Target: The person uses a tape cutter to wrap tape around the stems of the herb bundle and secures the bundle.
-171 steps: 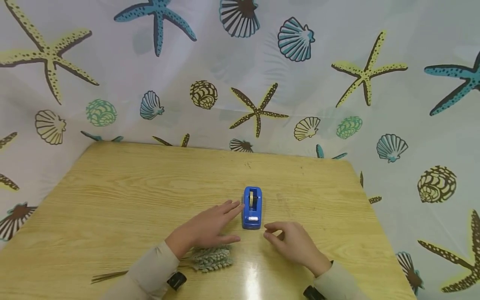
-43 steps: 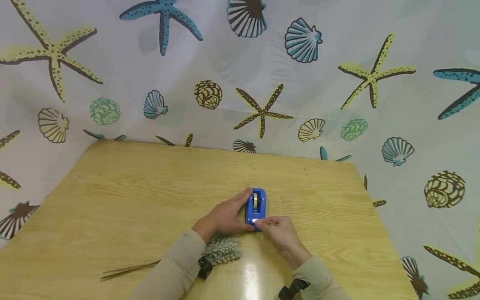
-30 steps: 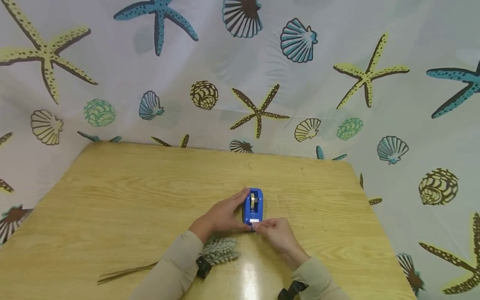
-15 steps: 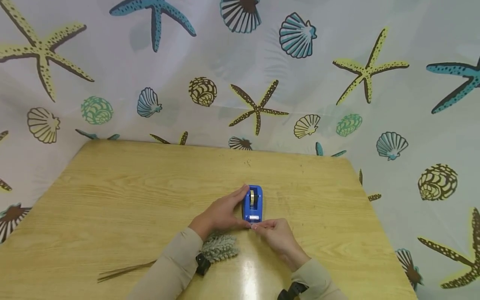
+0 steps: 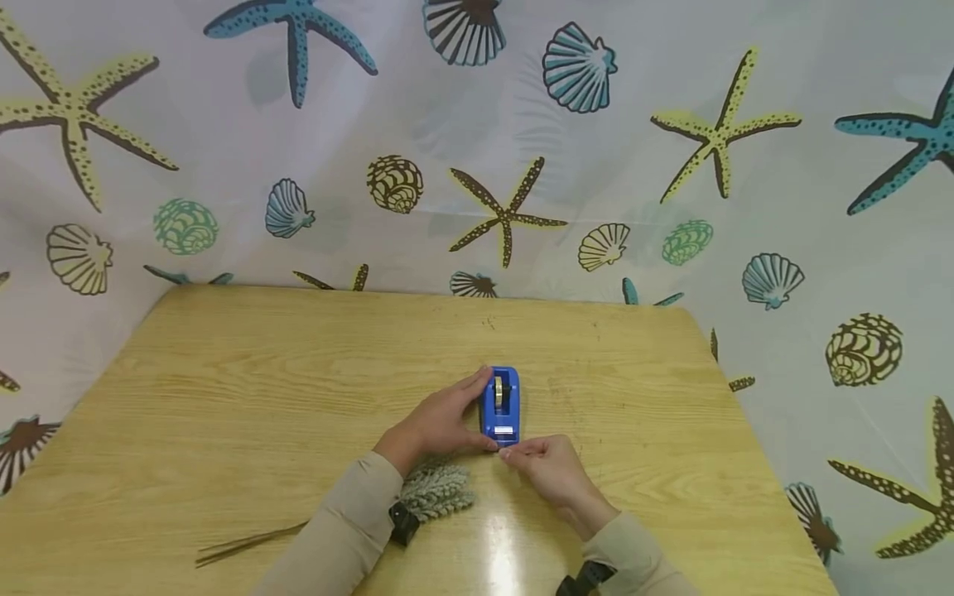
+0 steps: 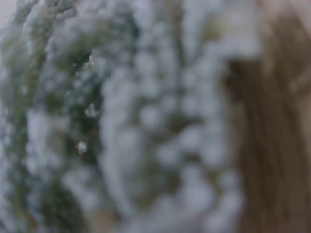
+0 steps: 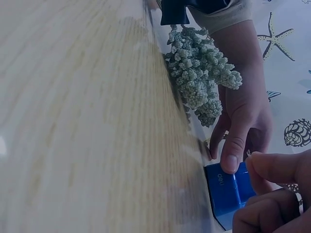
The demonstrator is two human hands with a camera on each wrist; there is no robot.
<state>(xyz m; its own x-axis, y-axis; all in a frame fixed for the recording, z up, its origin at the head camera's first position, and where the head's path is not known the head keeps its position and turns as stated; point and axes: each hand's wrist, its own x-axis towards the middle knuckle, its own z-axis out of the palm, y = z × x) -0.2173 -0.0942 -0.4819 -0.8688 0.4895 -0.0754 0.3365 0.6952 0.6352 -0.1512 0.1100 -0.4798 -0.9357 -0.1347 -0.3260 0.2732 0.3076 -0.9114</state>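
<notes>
In the head view a blue tape dispenser (image 5: 500,414) stands on the table, its roll of tape (image 5: 498,392) showing in the top. My left hand (image 5: 438,422) holds it from the left, fingers along the side and thumb on the near end. Just off that near end, my right hand (image 5: 555,470) pinches the end of the tape (image 7: 249,153) between thumb and forefinger; a whitish bit of it shows in the right wrist view. Beneath my left wrist lies a bunch of pale grey-green dried flowers (image 5: 440,492), which fills the left wrist view as a blur.
Thin brown stems (image 5: 246,542) of the bunch stretch left across the wooden table (image 5: 313,364), partly hidden by the left sleeve (image 5: 339,521). A patterned cloth (image 5: 335,165) with starfish and shells hangs behind the table and along its sides.
Both hands have come onto the dispenser, which they stood apart from at first. My right fingers went to its cutting end, then drew slightly toward me. In the last half second the hands barely moved.
</notes>
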